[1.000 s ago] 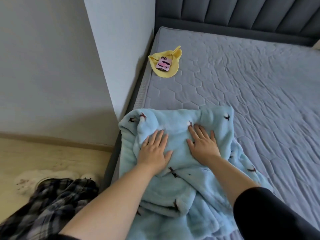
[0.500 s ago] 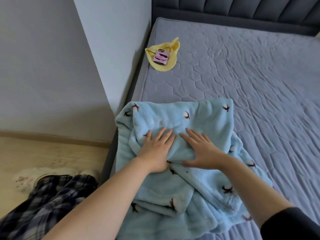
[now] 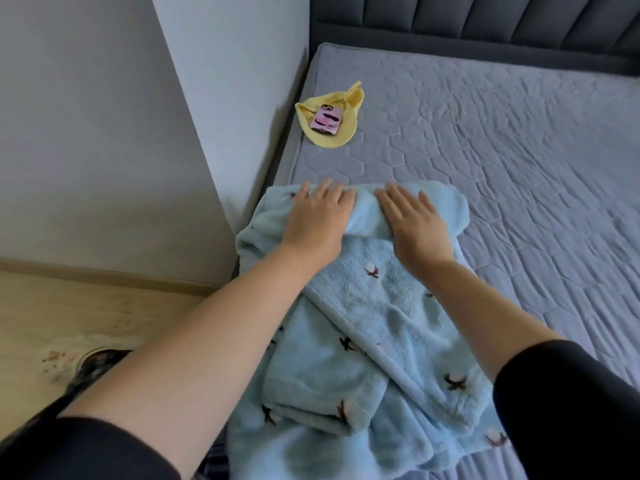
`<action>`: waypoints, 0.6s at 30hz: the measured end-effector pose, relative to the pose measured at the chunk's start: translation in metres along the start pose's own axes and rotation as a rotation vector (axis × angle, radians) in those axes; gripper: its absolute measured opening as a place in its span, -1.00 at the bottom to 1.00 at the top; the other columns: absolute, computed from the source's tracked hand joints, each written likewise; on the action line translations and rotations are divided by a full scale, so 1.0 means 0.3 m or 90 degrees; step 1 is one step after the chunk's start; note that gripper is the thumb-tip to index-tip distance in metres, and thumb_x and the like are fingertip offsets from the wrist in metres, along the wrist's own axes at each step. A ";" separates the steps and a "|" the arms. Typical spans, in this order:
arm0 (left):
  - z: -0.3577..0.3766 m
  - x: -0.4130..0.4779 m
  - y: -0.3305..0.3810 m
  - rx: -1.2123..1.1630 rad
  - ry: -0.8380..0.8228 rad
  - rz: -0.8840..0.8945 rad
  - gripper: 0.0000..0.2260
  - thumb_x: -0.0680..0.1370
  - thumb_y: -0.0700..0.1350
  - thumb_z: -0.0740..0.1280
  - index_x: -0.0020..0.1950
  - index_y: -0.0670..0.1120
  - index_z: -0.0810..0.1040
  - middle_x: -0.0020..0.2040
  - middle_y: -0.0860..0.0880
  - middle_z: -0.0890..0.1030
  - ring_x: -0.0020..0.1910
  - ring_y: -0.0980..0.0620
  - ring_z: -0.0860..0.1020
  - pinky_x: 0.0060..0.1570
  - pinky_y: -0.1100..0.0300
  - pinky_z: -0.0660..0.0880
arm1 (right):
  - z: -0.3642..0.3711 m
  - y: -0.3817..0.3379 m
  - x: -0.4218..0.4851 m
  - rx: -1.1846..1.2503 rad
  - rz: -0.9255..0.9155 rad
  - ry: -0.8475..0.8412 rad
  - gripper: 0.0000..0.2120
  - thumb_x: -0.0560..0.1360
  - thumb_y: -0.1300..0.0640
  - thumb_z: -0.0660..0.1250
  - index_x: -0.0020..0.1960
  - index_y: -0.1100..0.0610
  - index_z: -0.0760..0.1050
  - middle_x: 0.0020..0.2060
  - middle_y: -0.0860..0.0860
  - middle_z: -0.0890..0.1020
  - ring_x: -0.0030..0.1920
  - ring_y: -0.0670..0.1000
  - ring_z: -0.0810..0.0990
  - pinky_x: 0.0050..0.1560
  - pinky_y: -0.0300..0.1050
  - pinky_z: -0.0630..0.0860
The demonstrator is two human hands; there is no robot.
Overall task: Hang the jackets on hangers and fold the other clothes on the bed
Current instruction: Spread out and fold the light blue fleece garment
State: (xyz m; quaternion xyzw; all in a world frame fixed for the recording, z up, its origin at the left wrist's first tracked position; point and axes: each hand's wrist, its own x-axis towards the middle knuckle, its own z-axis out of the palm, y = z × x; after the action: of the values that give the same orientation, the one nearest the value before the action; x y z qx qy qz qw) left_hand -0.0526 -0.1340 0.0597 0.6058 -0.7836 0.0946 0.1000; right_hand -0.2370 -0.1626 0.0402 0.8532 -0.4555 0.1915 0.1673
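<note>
A light blue fleece garment [image 3: 367,317] with small dark flower prints lies in folds at the near left corner of the grey quilted bed [image 3: 502,174]. Its far edge is turned into a thick fold. My left hand [image 3: 317,216] lies flat on the left part of that fold, fingers straight. My right hand [image 3: 414,220] presses flat on the right part, fingers straight too. Both forearms stretch forward over the garment, black sleeves pushed up.
A yellow cloth [image 3: 330,124] with a pink phone [image 3: 327,120] on it lies near the bed's far left edge. A white wall corner [image 3: 207,133] stands left of the bed. The dark headboard [image 3: 485,26] runs along the back. Wooden floor [image 3: 69,313] lies to the left.
Both hands have slid forward from the middle of the garment to its far folded edge. The view has tilted a little lower.
</note>
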 end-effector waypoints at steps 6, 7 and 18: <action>0.184 -0.237 0.063 0.027 -0.359 0.007 -0.29 0.58 0.15 0.13 0.55 -0.18 -0.11 0.57 -0.15 -0.09 0.54 -0.12 -0.10 0.46 -0.16 0.01 | 0.085 -0.019 -0.187 -0.023 -0.064 -0.521 -0.13 0.49 0.02 0.28 0.55 0.03 -0.25 0.55 0.05 -0.11 0.54 0.05 -0.10 0.48 0.13 -0.03; 0.178 -0.222 0.052 -0.011 -0.355 0.006 -0.30 0.57 0.22 0.08 0.55 -0.16 -0.02 0.57 -0.14 -0.03 0.54 -0.11 -0.04 0.46 -0.13 0.06 | 0.078 -0.008 -0.164 0.072 -0.023 -0.532 -0.19 0.48 -0.02 0.27 0.56 0.03 -0.14 0.55 0.04 -0.03 0.54 0.03 -0.04 0.48 0.08 -0.02; 0.122 0.138 -0.138 -0.015 -0.149 -0.025 -0.50 0.49 -0.01 0.39 0.37 -0.08 0.33 0.32 -0.09 0.44 0.31 -0.11 0.36 0.15 0.04 0.37 | 0.188 0.024 0.249 0.020 -0.037 -0.528 -0.17 0.45 -0.03 0.36 0.55 0.03 -0.05 0.51 0.09 0.11 0.51 0.13 0.02 0.47 0.21 -0.06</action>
State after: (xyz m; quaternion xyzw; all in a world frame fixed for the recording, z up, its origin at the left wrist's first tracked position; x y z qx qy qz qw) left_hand -0.0243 -0.1926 0.0368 0.6269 -0.7788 0.0118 0.0167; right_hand -0.1951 -0.2455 0.0276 0.8730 -0.4569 -0.1662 -0.0381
